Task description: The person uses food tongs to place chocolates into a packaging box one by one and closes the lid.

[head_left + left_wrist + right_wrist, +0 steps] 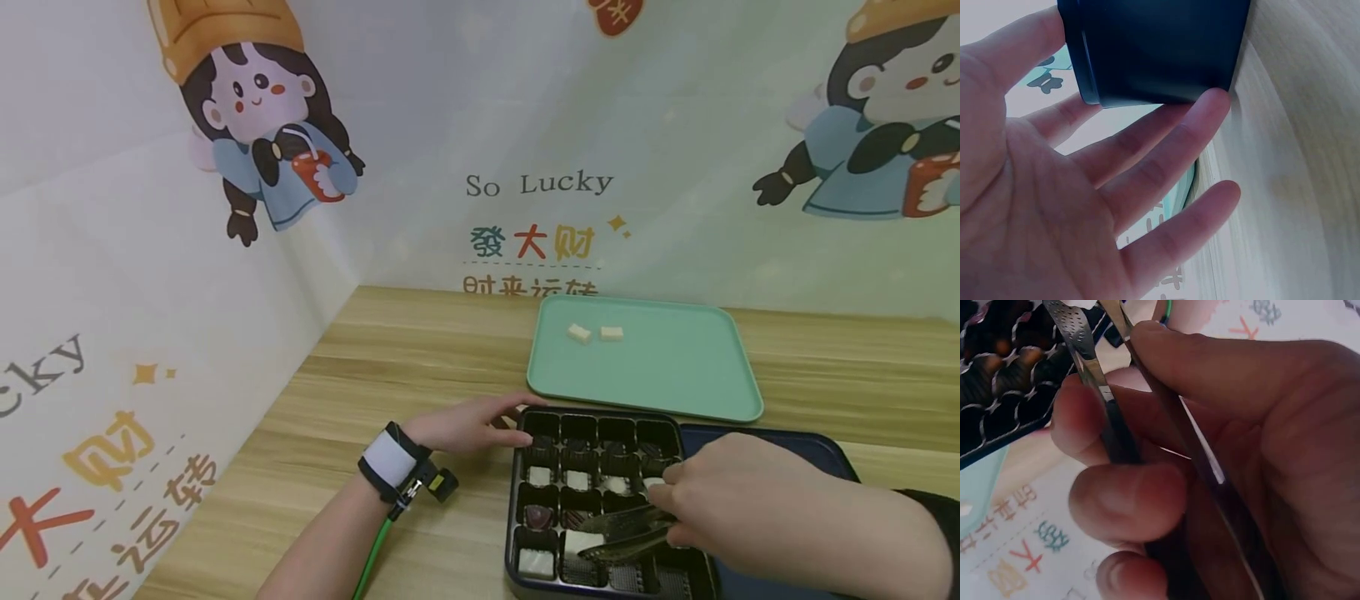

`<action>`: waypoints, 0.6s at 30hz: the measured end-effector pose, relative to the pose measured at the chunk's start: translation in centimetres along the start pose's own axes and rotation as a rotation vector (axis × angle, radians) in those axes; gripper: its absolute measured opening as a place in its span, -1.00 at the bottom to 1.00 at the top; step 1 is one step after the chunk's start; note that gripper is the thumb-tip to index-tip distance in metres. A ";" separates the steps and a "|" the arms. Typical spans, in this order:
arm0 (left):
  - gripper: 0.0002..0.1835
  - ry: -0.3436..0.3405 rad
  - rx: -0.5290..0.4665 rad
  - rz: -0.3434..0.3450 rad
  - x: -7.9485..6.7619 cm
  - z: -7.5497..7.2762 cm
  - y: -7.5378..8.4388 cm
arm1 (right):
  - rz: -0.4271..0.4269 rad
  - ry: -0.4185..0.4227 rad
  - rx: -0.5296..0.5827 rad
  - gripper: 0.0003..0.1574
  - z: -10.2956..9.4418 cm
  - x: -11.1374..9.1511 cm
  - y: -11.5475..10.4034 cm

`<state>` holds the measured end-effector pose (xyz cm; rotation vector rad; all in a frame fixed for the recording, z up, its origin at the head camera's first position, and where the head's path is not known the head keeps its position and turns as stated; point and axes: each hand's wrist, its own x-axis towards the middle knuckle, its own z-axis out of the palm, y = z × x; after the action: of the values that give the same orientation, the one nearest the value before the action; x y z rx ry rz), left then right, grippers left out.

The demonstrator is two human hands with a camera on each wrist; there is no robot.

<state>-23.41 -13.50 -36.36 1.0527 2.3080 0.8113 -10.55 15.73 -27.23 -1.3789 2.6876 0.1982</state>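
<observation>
A white block (583, 542) is sitting at the tips of metal tongs (626, 547), to the left of and slightly nearer the person than the right hand (727, 496), which is gripping the handles; the tongs' long axis is running leftward from that hand across a black compartmented box (513, 517), the right hand lying nearer the block than the left; the tips are straddling it (whether they are pinching it, the view is not telling). The left hand (468, 425) is bracing the box's far left corner, fingers spread wide and fairly straight against the outer wall.

Inside the box, four rows of four are showing; the nearest is carrying a corner block (536, 563) at its left end, its second and third compartments baring ribbed floor; the row beyond is holding dark chocolate-like pieces (538, 517) in its two left compartments, the rest partly hidden; the next is holding white pieces (540, 476); the farthest is looking too dark to read.

Beyond the box, a mint-green tray (667, 367) is lying on the wood-grain desk (405, 358), bearing two white cubes (611, 333) toward its far left; a dark blue panel (795, 442) is lying at the box's right.
</observation>
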 end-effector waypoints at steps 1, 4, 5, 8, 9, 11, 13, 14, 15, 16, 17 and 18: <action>-0.39 -0.001 0.003 0.001 0.0 0.0 0.0 | -0.019 0.007 -0.042 -0.76 -0.1 0.3 -0.2; -0.39 -0.004 0.005 0.001 0.0 0.0 0.0 | -0.047 0.006 -0.145 -0.75 -0.3 1.4 -1.0; -0.40 -0.004 0.003 0.002 0.0 0.0 0.0 | -0.051 -0.002 -0.169 -0.72 -0.4 1.8 -1.4; -0.40 -0.003 -0.006 0.004 0.0 0.0 0.0 | -0.054 -0.036 -0.248 -0.65 -0.8 3.0 -2.6; -0.40 -0.003 -0.007 0.004 0.1 0.0 0.0 | -0.047 -0.048 -0.263 -0.61 -0.9 3.5 -3.0; -0.40 -0.002 -0.010 0.002 0.1 0.0 0.0 | -0.040 -0.071 -0.308 -0.60 -1.2 4.3 -3.7; -0.41 -0.001 -0.010 0.005 0.1 0.0 -0.1 | -0.029 -0.089 -0.330 -0.64 -1.5 5.2 -4.3; -0.41 -0.002 -0.012 0.004 0.1 -0.1 -0.1 | -0.030 -0.092 -0.342 -0.66 -1.6 5.6 -4.6; -0.41 -0.002 -0.014 0.004 0.1 -0.1 -0.2 | -0.037 -0.091 -0.356 -0.66 -1.6 6.0 -4.8; -0.41 -0.002 -0.016 0.004 0.1 -0.1 -0.2 | -0.045 -0.087 -0.372 -0.66 -1.6 6.4 -5.1; -0.41 -0.001 -0.017 0.003 0.1 -0.1 -0.2 | -0.056 -0.079 -0.383 -0.67 -1.6 6.8 -5.2; -0.41 0.000 -0.017 0.003 0.1 -0.1 -0.2 | -0.060 -0.078 -0.401 -0.67 -1.6 7.1 -5.4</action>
<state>-23.65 -13.54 -36.48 1.0495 2.2963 0.8304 -10.35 6.62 -27.15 -1.5075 2.6326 0.8036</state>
